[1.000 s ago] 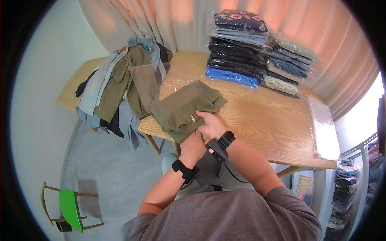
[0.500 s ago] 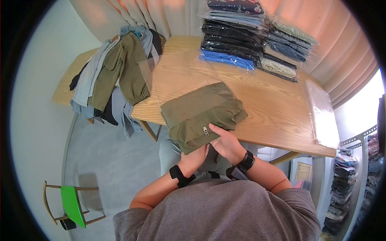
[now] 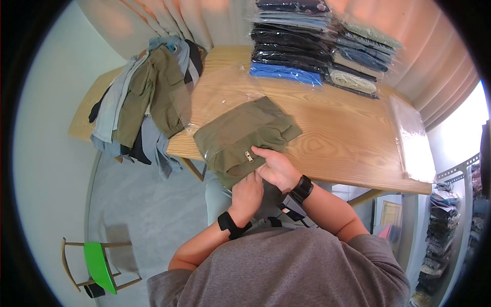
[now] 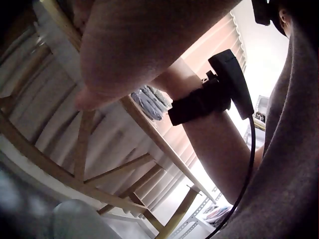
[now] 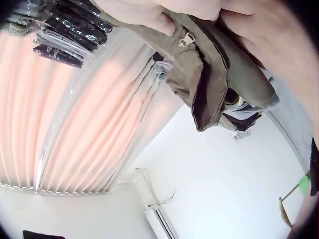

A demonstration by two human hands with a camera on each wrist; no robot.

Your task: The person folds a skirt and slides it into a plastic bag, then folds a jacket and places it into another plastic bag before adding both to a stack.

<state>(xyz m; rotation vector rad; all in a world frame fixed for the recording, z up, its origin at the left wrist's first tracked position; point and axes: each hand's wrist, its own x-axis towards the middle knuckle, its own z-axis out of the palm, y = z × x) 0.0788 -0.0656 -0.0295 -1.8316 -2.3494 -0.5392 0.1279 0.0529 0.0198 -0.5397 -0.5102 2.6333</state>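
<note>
A folded olive-green garment (image 3: 227, 140) with a metal zipper pull (image 3: 249, 157) lies across the table's near edge, most of it inside a clear plastic bag (image 3: 188, 116). My right hand (image 3: 277, 168) grips its near edge, thumb on top beside the zipper. Close against it, my left hand (image 3: 247, 194) holds the same edge with curled fingers. In the right wrist view, fingers (image 5: 162, 22) pinch the cloth (image 5: 199, 74) near the zipper, and its open fold hangs down. The left wrist view shows the underside of my left hand (image 4: 124, 59); the garment is hidden there.
Loose clothes (image 3: 146, 97) hang over the table's left end. Bagged folded clothes form two stacks (image 3: 289, 48) (image 3: 358, 66) at the back. A pile of clear bags (image 3: 411, 138) lies at the right end of the wooden table (image 3: 337, 138). A green-seated chair (image 3: 99, 266) stands lower left.
The bagged garment first shifted right, then slightly back left. The bag's raised flap has dropped flat. My left hand's fingers have come up beside the right hand at the near edge.
</note>
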